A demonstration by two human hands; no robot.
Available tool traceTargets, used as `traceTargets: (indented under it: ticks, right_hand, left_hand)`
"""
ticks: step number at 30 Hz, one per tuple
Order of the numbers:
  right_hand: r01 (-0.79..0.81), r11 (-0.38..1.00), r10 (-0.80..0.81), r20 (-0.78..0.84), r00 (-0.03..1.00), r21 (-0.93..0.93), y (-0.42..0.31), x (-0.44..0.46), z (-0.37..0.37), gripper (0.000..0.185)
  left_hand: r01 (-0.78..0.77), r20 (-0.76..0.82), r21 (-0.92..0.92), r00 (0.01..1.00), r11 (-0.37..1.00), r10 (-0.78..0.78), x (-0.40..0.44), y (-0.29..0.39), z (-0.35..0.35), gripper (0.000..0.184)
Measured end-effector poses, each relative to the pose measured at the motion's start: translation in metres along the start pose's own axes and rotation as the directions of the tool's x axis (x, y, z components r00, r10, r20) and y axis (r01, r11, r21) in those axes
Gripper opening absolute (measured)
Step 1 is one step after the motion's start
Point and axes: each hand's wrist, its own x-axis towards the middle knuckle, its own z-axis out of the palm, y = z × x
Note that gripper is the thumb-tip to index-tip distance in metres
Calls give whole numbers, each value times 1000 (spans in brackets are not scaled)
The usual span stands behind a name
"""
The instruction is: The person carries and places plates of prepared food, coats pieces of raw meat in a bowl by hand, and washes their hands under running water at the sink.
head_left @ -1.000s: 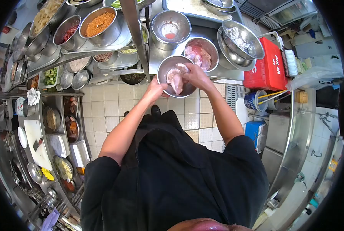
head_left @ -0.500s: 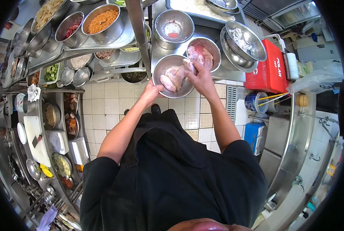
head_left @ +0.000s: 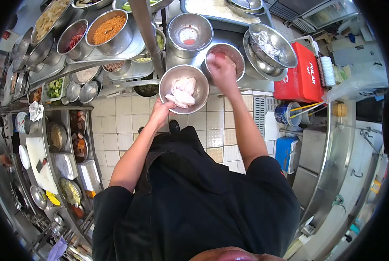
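Note:
My left hand [head_left: 161, 112] grips the near-left rim of a steel bowl [head_left: 202, 91], with the thumb inside the edge. Pale raw chicken pieces [head_left: 182, 92] lie in this bowl, which is held in front of the counter. My right hand [head_left: 223, 73] is over a second steel bowl [head_left: 239, 55] just to the right, its fingers reaching inside. Reddish raw meat [head_left: 220, 56] shows in that bowl, partly covered by the hand. Motion smears the right fingers, so whether they hold anything is unclear.
Behind stands a steel bowl [head_left: 206, 31] with white and pink residue. To the right, a colander [head_left: 285, 50] sits in a larger bowl beside a red cooler box [head_left: 301, 78]. A metal post [head_left: 147, 37] rises left, near shelves with an orange-filled bowl [head_left: 106, 29].
The left hand and its bowl have shifted slightly left. My right hand has left that bowl, where it held a piece of chicken, and now reaches into the raw-meat bowl.

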Motion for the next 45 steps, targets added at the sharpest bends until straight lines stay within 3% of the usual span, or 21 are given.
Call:
traceTargets:
  ticks: [1,2,3,5,7,14,18,21,25,26,29,31,33,37,40,41,43,45]
  right_hand:
    - [-20,999,20,-8,1000,35,6,17,-7,25]
    - [-47,982,52,22,998,-185,29,36,-4,30]
    - [-228,944,265,134,955,-240,45,54,1,37]
    - [-303,816,442,193,876,-493,61,77,20,43]
    - [-342,765,500,169,849,-545,30,84,16,45]
    - [-322,750,464,113,878,-577,36,83,16,46]
    - [-193,787,416,273,868,-586,61,82,20,45]
    - [-67,842,231,245,942,-536,73,78,23,43]
    - [-148,818,298,190,935,-556,53,72,9,38]
    - [-147,843,263,158,952,-517,78,74,14,36]
    - [119,851,-13,207,978,-511,92,68,15,37]
    - [53,865,123,311,942,-500,103,78,13,40]
    - [133,867,78,395,915,-480,107,85,12,37]
    - [141,803,89,351,932,-579,78,82,5,36]
    - [-117,831,164,37,986,-543,61,82,-12,35]
    - [-167,880,194,15,981,-444,49,79,-22,35]
    - [-255,940,259,-15,966,-227,14,66,-44,35]
    - [-142,990,134,212,968,24,33,58,-36,28]
  left_hand:
    - [-4,-20,10,1000,1000,4,-2,0,-2,45]
    - [-8,3,7,1000,1000,8,-1,-3,-7,47]
    - [-28,-7,-1,1000,1000,28,-1,-4,-9,47]
    - [-65,-32,-11,997,998,65,-6,-3,-9,47]
    - [-67,-48,14,997,998,68,-13,0,-12,49]
    - [-165,-20,-16,986,986,165,-20,-12,-23,52]
    - [-216,-37,75,975,974,219,-28,-3,-16,55]
    - [-252,-30,85,966,964,256,-36,6,-8,58]
    - [-236,-28,136,970,962,242,-36,3,-14,58]
    - [-220,-28,105,974,970,224,-36,1,-16,57]
    - [-177,-15,45,984,983,178,-35,1,-16,55]
    - [-161,-24,58,986,985,162,-36,3,-13,55]
    - [-148,-8,71,989,986,149,-31,1,-13,54]
    - [-72,-24,67,997,995,73,-26,-1,-6,51]
    - [-17,-30,47,999,999,18,-24,3,-1,49]
    - [-24,-18,43,1000,999,25,-22,2,-2,48]
    - [-20,-12,49,1000,999,20,-20,2,0,46]
    - [2,-18,77,1000,997,-1,-17,6,6,44]
